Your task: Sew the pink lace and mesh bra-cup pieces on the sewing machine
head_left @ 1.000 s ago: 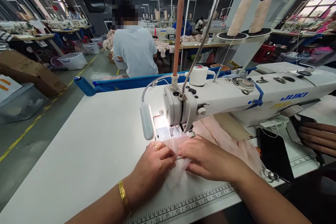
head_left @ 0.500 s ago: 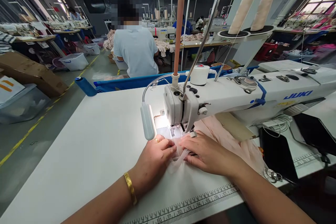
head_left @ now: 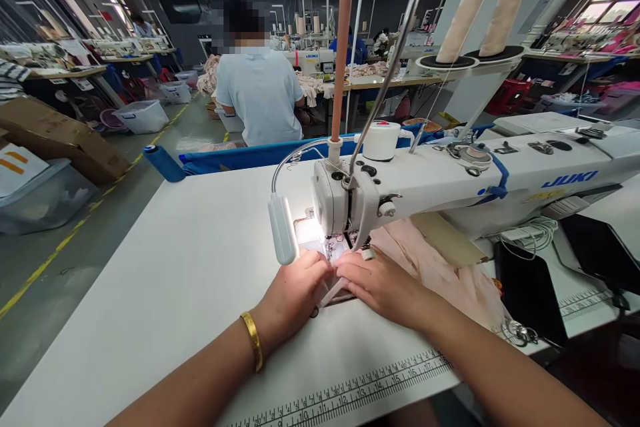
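Note:
Under the head of a white sewing machine (head_left: 345, 203), my two hands meet close to the needle area. My left hand (head_left: 299, 287), with a gold bangle at the wrist, pinches the near edge of sheer pale pink fabric (head_left: 435, 280). From the other side my right hand (head_left: 385, 283) has its fingers closed on the same fabric. A narrow strip of it trails toward me between the hands. The bulk of the cloth lies bunched to the right, beneath the machine arm. The needle itself is hard to make out.
A small lit lamp (head_left: 283, 230) hangs left of the machine head. A blue thread cone (head_left: 164, 163) stands at the table's far left corner. On the right lie a black phone (head_left: 529, 290) and coiled white cable (head_left: 537, 237). A co-worker (head_left: 260, 93) sits ahead.
Both hands have moved slightly forward, nearer the needle area and closer together. The fabric between them has gone further under the machine head, leaving a narrow strip on the near side.

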`<action>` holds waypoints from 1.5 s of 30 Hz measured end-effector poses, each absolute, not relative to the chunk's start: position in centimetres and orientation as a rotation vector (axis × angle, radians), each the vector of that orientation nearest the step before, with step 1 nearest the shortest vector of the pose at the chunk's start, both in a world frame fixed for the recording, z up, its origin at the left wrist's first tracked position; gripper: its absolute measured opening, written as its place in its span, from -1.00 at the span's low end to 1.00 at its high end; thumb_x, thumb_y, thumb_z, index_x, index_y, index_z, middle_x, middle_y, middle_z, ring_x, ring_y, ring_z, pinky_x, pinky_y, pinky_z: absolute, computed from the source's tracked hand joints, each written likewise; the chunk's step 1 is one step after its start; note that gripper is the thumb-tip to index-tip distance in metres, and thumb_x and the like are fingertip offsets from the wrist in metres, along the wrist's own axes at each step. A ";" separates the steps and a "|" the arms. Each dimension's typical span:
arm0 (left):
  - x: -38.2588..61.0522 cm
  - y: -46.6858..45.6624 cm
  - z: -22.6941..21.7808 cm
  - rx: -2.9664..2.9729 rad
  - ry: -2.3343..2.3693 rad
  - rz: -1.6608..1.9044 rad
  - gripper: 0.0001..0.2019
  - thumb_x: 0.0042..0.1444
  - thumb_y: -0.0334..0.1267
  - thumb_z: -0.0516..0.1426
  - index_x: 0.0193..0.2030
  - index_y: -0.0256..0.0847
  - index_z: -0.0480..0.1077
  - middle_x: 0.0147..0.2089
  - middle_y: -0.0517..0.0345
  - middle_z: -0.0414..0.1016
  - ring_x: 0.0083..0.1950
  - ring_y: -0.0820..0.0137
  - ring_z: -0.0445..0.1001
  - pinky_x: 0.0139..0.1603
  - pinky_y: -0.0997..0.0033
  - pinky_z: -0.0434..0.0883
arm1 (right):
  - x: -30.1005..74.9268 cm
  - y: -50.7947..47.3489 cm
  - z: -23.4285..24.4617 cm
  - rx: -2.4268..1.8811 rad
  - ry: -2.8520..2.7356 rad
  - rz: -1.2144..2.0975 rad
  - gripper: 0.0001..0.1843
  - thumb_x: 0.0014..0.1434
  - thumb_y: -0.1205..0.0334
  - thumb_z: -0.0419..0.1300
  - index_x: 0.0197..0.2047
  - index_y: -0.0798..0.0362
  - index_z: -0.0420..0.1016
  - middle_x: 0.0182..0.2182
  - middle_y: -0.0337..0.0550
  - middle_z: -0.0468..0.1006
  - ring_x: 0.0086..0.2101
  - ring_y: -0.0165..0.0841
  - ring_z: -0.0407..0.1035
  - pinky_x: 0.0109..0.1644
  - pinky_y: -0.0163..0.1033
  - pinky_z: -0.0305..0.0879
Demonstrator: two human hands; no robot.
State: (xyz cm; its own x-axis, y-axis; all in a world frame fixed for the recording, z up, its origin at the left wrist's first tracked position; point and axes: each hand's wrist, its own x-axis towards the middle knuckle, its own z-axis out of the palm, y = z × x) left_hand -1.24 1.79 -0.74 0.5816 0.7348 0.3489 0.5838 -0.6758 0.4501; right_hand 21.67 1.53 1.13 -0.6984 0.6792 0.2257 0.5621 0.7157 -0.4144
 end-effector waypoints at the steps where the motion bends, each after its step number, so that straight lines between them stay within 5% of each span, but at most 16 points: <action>1: -1.3 1.9 -0.7 2.460 1.095 0.749 -0.82 0.35 -0.42 0.03 -0.14 -0.20 0.46 -0.19 0.07 0.50 -0.18 0.30 0.43 -0.16 0.30 0.43 | 21.5 1.6 1.0 -0.963 -2.522 0.429 -0.79 0.42 0.35 0.04 -0.17 0.01 0.49 -0.23 -0.11 0.59 -0.21 -0.21 0.40 -0.15 -0.15 0.30; 11: -1.2 2.6 0.7 2.184 1.178 0.743 -0.72 0.30 -0.48 -0.03 -0.33 -0.17 0.43 -0.23 0.14 0.42 -0.19 0.36 0.43 -0.15 0.38 0.44 | 20.8 1.7 1.0 -1.102 -1.946 0.681 -0.72 0.47 0.15 -0.02 -0.25 -0.01 0.41 -0.32 -0.17 0.54 -0.30 -0.28 0.44 -0.18 -0.20 0.37; 16: -1.3 2.3 0.6 2.331 1.183 0.727 -0.74 0.31 -0.39 0.02 -0.42 -0.18 0.38 -0.29 0.16 0.38 -0.31 0.39 0.38 -0.31 0.40 0.36 | 21.1 1.8 1.0 -1.105 -2.054 0.629 -0.63 0.50 0.14 -0.10 -0.29 0.00 0.40 -0.31 -0.12 0.54 -0.26 -0.25 0.41 -0.16 -0.17 0.32; 21: -1.6 0.9 0.6 2.696 1.019 0.745 -0.75 0.25 -0.45 0.08 -0.46 -0.21 0.40 -0.20 0.07 0.51 -0.23 0.32 0.40 -0.22 0.30 0.34 | 22.1 1.3 1.8 -0.939 -2.519 0.475 -0.58 0.53 0.11 -0.09 -0.35 0.00 0.36 -0.41 -0.19 0.51 -0.34 -0.27 0.31 -0.13 -0.13 0.19; 27: -1.9 -0.4 1.5 2.772 0.880 0.718 -0.76 0.36 -0.47 0.04 -0.17 -0.17 0.52 -0.14 0.14 0.64 -0.11 0.31 0.52 -0.04 0.21 0.38 | 22.5 0.5 2.6 -0.994 -2.629 0.444 -0.61 0.46 0.02 0.13 -0.38 0.03 0.32 -0.39 -0.23 0.50 -0.35 -0.31 0.24 -0.11 -0.15 0.13; 40: -2.1 0.9 0.6 2.765 1.028 0.696 -0.74 0.34 -0.49 0.03 -0.10 -0.15 0.53 -0.19 0.05 0.61 -0.17 0.27 0.56 -0.08 0.20 0.44 | 22.3 1.0 1.8 -1.114 -2.636 0.348 -0.75 0.45 0.03 0.13 -0.15 -0.01 0.50 -0.25 -0.11 0.59 -0.19 -0.15 0.33 -0.11 -0.08 0.22; 45: -2.2 1.3 0.5 2.814 1.016 0.683 -0.76 0.35 -0.49 0.05 -0.03 -0.18 0.51 -0.03 0.02 0.62 0.01 0.20 0.54 -0.03 0.16 0.46 | 22.2 1.2 1.7 -1.093 -2.667 0.358 -0.78 0.46 0.09 0.12 -0.12 -0.01 0.54 -0.09 -0.08 0.61 -0.13 -0.14 0.37 -0.06 -0.04 0.26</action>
